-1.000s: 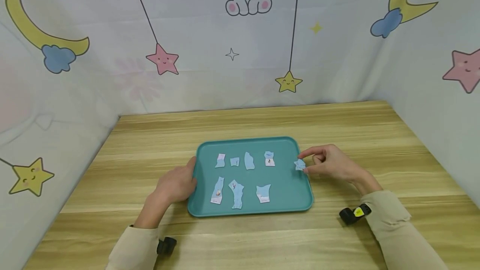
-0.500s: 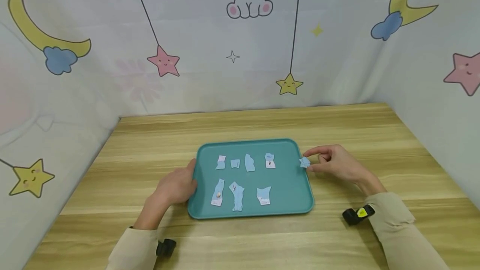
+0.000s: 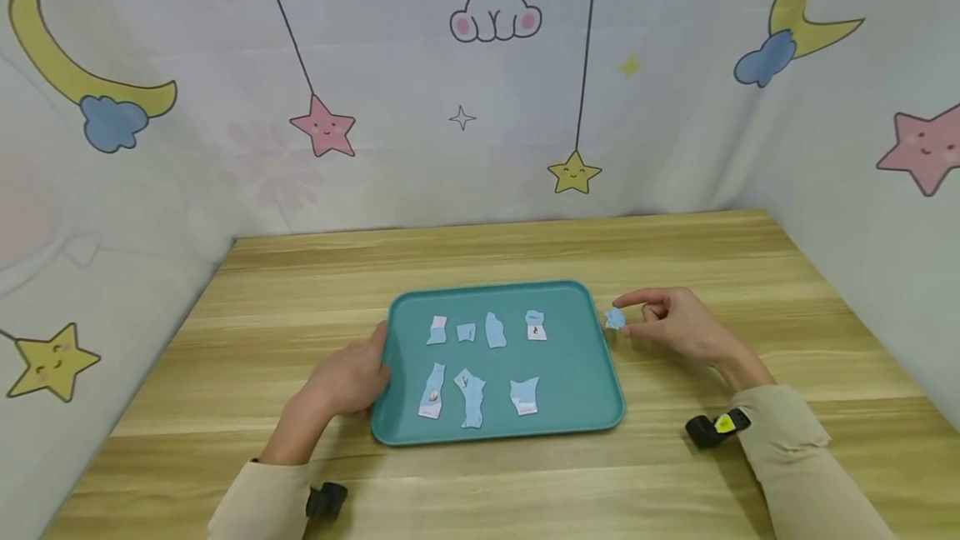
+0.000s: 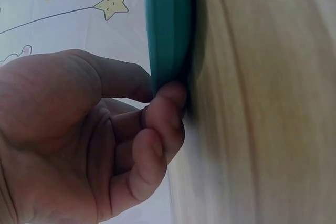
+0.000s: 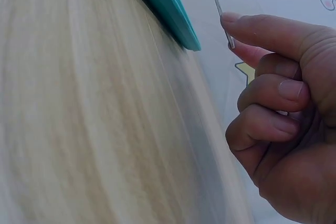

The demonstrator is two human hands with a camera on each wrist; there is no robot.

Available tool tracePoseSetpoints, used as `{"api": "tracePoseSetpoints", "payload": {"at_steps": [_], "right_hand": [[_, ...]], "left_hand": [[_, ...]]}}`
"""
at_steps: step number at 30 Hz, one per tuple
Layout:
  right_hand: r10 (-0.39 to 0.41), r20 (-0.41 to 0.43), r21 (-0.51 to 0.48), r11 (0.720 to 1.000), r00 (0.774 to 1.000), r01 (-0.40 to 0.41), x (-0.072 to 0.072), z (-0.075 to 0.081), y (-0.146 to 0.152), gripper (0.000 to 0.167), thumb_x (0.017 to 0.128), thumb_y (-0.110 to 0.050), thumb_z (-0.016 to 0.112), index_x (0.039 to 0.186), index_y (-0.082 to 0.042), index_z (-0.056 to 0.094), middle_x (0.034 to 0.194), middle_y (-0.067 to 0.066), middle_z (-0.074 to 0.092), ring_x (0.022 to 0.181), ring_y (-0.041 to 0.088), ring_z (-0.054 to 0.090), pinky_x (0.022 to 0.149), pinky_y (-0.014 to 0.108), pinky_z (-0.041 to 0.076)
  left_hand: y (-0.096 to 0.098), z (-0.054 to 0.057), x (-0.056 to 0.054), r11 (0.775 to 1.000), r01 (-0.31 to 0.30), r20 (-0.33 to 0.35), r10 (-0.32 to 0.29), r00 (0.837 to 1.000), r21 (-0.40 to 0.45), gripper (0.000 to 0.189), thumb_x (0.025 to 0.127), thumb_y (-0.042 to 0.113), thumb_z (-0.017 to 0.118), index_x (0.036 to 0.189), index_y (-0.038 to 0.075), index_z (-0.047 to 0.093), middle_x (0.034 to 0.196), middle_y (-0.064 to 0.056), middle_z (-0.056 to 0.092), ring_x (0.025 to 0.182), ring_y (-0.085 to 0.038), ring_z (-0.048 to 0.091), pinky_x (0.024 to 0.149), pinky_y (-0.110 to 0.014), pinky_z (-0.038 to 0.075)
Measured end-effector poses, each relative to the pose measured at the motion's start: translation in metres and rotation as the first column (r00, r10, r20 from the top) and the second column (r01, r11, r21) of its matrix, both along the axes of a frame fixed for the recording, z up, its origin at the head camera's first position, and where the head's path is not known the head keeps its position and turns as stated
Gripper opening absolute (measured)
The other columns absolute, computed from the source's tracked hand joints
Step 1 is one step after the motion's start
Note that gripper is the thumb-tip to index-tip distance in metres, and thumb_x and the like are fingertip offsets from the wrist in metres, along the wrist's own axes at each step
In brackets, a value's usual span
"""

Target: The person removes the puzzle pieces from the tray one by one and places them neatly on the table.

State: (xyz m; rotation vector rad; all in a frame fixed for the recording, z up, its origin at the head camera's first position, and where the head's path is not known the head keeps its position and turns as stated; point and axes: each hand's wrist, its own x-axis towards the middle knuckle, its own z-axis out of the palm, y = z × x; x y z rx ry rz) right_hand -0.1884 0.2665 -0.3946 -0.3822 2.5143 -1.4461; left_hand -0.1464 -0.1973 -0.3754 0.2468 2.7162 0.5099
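A teal tray lies on the wooden table, bearing several flat, irregular blue-and-white puzzle pieces in two rough rows. My left hand grips the tray's left edge. In the left wrist view its thumb and fingers meet around the tray's rim. Just off the tray's right rim, my right hand pinches a small blue puzzle piece between thumb and index finger. Seen edge-on in the right wrist view, this piece is thin and flat, held apart from the tray corner, with the other fingers curled in.
The wooden table extends on all sides of the tray. A white cloth printed with stars and moons hangs behind and at both sides. Dark devices are strapped at both wrists.
My right hand has carried the small blue puzzle piece rightward, from over the tray's right edge to just outside it. The left hand keeps its grip on the tray.
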Motion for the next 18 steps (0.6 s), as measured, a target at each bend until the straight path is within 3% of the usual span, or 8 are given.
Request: {"api": "tracePoseSetpoints", "payload": {"at_steps": [7, 18], "right_hand": [[-0.031, -0.036, 0.004, 1.000, 0.999, 0.031, -0.005, -0.002, 0.003, 0.044, 0.093, -0.015, 0.080, 0.133, 0.002, 0.068, 0.061, -0.009, 0.041, 0.052, 0.004, 0.032, 0.049, 0.023, 0.029], [-0.032, -0.016, 0.023, 0.999, 0.999, 0.032, -0.014, -0.004, 0.006, 0.046, 0.094, -0.018, 0.080, 0.134, 0.000, 0.068, 0.064, -0.005, 0.051, 0.051, 0.006, 0.039, 0.048, 0.025, 0.034]], "left_hand": [[-0.001, 0.001, 0.001, 1.000, 0.008, -0.004, -0.008, 1.000, 0.010, 0.072, 0.105, 0.011, 0.046, 0.164, -0.011, 0.013, 0.060, -0.006, 0.059, 0.047, -0.018, 0.058, 0.052, -0.033, 0.042], [-0.001, 0.001, 0.001, 1.000, 0.006, 0.009, -0.006, 1.000, 0.012, 0.073, 0.104, 0.009, 0.046, 0.164, -0.012, 0.012, 0.062, -0.006, 0.060, 0.048, -0.018, 0.060, 0.054, -0.033, 0.043]]}}
